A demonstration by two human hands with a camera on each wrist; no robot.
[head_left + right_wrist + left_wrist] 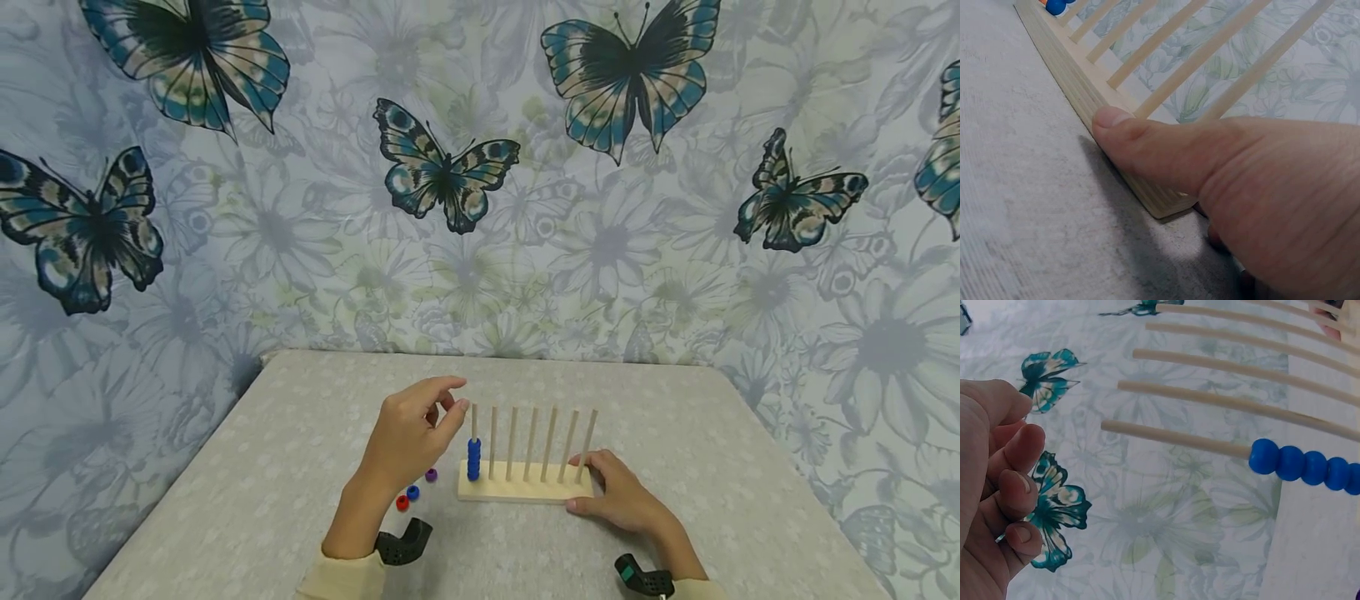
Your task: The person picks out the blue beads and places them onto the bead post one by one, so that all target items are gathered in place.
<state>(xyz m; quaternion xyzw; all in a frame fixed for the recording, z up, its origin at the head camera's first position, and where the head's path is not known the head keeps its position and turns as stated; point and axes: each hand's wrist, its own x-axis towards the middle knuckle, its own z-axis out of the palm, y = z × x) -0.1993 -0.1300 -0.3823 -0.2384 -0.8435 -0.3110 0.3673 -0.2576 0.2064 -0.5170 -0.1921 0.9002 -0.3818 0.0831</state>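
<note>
A wooden rack (pixel 525 492) with a row of upright pegs stands on the table. On its leftmost peg sits a stack of several blue beads (pixel 473 460), and the other pegs are bare. My left hand (pixel 412 429) hovers beside that peg's tip, fingers loosely bent and thumb apart from the index finger; no bead shows in it. The left wrist view has the blue beads (pixel 1315 467) low on the peg, apart from the fingers. With my right hand (pixel 618 492) I grip the right end of the base, and the thumb (pixel 1141 140) presses its front edge.
On the table left of the rack lie a red bead (pixel 402 503), a blue bead (pixel 413 492) and a purple bead (pixel 431 475). A patterned cloth (pixel 300 433) covers the table. Behind it hangs a butterfly-printed backdrop (pixel 480 292).
</note>
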